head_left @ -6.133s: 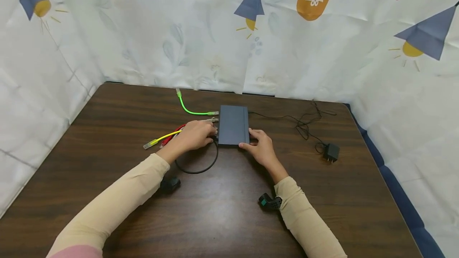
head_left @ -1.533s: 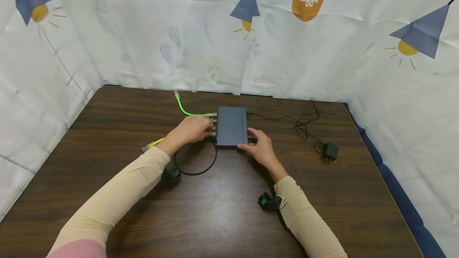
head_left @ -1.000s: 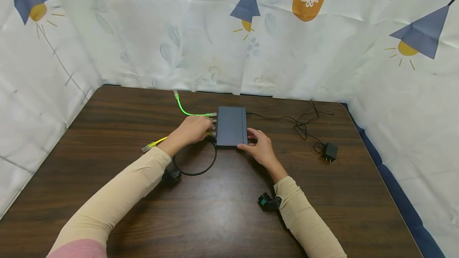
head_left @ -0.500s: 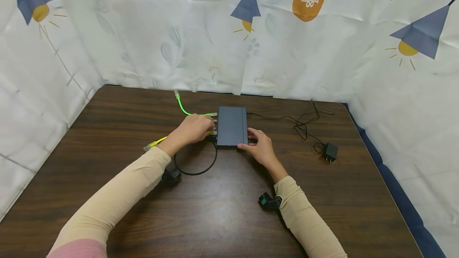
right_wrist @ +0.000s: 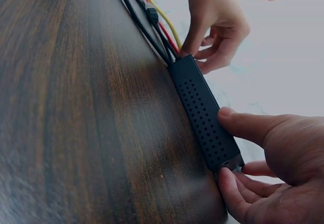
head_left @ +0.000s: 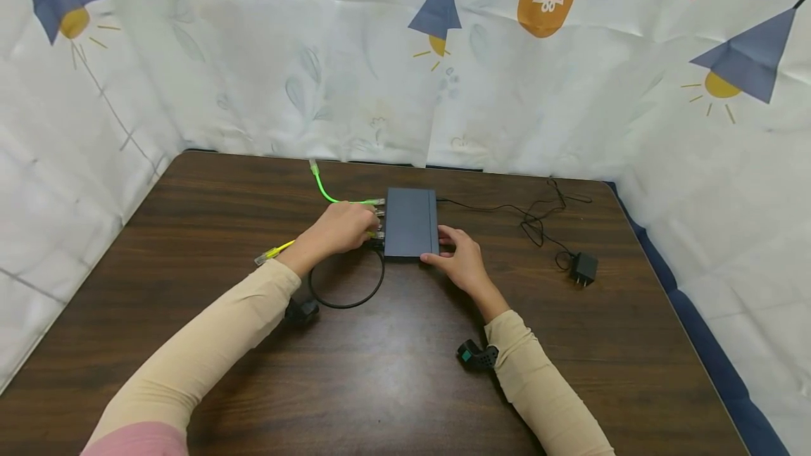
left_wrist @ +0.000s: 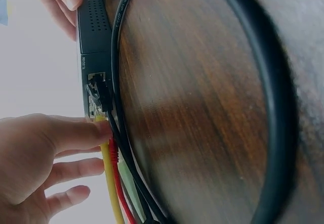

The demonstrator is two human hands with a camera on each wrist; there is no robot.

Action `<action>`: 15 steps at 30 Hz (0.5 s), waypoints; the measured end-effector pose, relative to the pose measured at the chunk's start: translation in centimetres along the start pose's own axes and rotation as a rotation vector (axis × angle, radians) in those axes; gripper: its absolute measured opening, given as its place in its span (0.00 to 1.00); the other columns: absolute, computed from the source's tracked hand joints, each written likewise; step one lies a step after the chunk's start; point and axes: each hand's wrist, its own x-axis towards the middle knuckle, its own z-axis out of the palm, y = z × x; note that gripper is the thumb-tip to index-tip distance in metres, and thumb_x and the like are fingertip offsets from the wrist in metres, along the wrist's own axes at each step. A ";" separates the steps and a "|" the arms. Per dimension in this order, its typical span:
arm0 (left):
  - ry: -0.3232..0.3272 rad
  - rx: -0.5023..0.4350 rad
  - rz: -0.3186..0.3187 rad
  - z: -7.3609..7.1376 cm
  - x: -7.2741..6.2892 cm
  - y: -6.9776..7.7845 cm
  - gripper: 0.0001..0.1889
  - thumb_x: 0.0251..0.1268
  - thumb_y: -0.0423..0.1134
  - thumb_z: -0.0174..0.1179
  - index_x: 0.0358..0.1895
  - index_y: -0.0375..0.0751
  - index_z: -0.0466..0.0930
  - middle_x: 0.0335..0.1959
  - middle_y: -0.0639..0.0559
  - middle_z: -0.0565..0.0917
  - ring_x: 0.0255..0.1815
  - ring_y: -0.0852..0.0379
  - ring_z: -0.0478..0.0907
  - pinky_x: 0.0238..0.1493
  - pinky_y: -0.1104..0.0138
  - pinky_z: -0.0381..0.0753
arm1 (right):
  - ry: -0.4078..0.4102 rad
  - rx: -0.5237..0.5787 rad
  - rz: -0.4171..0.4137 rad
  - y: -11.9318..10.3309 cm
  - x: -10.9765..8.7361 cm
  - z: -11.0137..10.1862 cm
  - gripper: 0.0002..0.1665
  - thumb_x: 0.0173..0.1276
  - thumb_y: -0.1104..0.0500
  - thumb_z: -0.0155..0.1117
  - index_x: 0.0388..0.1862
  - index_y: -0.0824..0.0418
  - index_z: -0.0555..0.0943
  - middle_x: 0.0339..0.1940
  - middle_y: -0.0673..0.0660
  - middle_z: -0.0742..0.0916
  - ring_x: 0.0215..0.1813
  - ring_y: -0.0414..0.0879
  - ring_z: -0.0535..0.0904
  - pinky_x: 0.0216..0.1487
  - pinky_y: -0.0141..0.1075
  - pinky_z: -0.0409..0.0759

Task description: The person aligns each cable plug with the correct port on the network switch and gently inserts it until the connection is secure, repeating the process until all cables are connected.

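Observation:
A dark grey network switch (head_left: 412,222) lies flat on the table. My left hand (head_left: 342,227) is at its left side, pinching a yellow network cable (left_wrist: 110,183) close to its port end. Whether that plug sits fully in the port is hidden by the fingers. Beside it, a black cable's plug (left_wrist: 103,95) is in a port. A red cable (left_wrist: 120,183) runs below the yellow one. On the opposite side, my right hand (head_left: 459,259) grips the switch's near right corner, thumb on the front side (right_wrist: 205,118) with its vent holes.
A bright green cable (head_left: 326,192) reaches the switch's far left port. The black cable loops (head_left: 345,307) on the table in front. From the right side, a thin cord (head_left: 481,208) runs to a black power adapter (head_left: 583,269). White printed curtains (head_left: 355,90) surround the table.
Since the earliest frame, the yellow cable's inner end has come to the switch's left side in my left hand. The red cable has gone out of sight in the head view. My right hand stays put.

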 end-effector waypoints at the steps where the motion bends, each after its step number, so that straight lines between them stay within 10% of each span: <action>1: 0.002 0.000 0.002 0.0 0.0 0.0 0.04 0.57 0.35 0.68 0.28 0.49 0.85 0.30 0.55 0.82 0.23 0.57 0.73 0.26 0.60 0.76 | -0.001 -0.001 0.003 0.0 0.0 0.0 0.43 0.56 0.56 0.75 0.70 0.62 0.69 0.59 0.63 0.78 0.60 0.55 0.79 0.54 0.41 0.82; 15: 0.039 0.004 0.025 -0.1 -0.3 -0.1 0.03 0.55 0.36 0.69 0.29 0.50 0.85 0.33 0.56 0.84 0.27 0.55 0.79 0.28 0.59 0.78 | 0.003 -0.009 0.002 0.0 0.0 0.1 0.43 0.56 0.56 0.75 0.70 0.62 0.69 0.59 0.63 0.78 0.60 0.55 0.79 0.54 0.41 0.82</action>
